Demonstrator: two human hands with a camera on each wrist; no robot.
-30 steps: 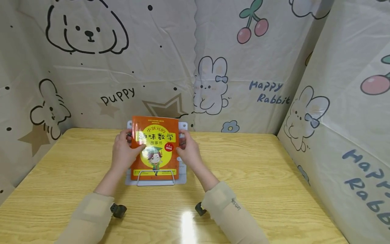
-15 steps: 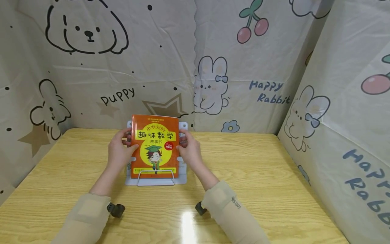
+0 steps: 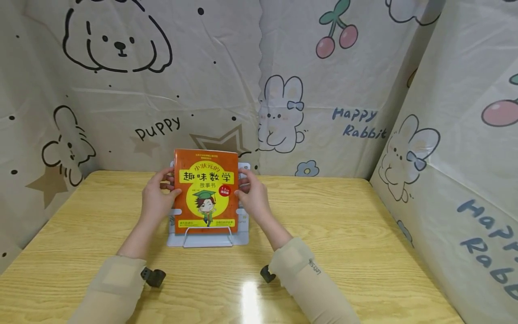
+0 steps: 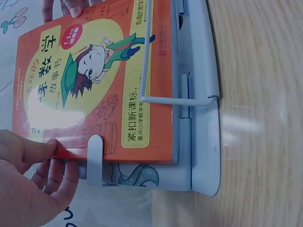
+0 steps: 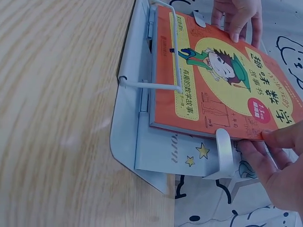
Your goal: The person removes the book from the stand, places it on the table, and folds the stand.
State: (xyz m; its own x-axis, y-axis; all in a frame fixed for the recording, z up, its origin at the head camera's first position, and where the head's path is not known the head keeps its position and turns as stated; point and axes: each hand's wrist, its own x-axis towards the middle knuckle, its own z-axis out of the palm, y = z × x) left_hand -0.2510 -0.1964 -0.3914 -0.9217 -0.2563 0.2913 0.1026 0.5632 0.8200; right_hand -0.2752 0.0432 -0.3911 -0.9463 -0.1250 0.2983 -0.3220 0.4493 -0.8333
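An orange storybook (image 3: pixel 207 198) with a cartoon graduate on its cover leans against a pale book stand (image 3: pixel 242 237) at the back of the table. On its left edge, my left hand (image 3: pixel 155 198) pinches the book, thumb on the cover and the other fingers curled behind. My right hand (image 3: pixel 256 199) grips the opposite edge in the same way. A wire holder (image 4: pixel 182 101) crosses in front of the book's lower part. Side clips, such as this pale tab (image 5: pixel 225 153), lie over the cover's edges. Most of the stand's back panel is hidden by the book.
Wood-grain table (image 3: pixel 332 234) surrounds the stand. Behind and to the right hangs a printed cloth (image 3: pixel 226 81) with rabbits, cherries and a puppy. Small black cameras hang at both sleeve cuffs.
The book has risen slightly against the stand, its lower edge now higher behind the wire. My left thumb has slid outward from the cover's middle to its left edge.
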